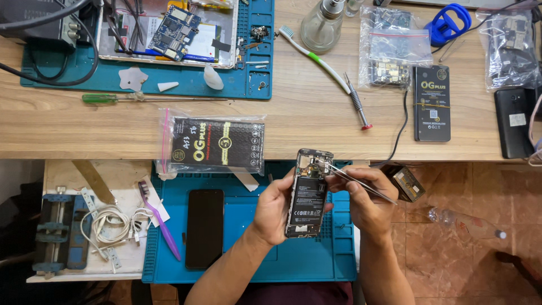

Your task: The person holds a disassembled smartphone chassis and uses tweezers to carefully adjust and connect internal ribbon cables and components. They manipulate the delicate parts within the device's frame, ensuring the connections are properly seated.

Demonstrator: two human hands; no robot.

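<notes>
The left hand [273,212] has a closed grip around an opened black smartphone with its back cover off [306,194], above the blue silicone mat [237,265]. The right hand [364,203] pinches thin metal tweezers [355,181], tips touching the phone's top.

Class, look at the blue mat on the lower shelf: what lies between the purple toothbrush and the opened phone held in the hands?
In the head view, a dark phone lies flat, screen up, on the blue mat, between the purple toothbrush and the opened phone.

At lower centre, the left hand [275,210] is holding a phone [307,192] over a mat [248,248]; the right hand [364,200], right of it, is touching tweezers [355,181] to its top.
</notes>
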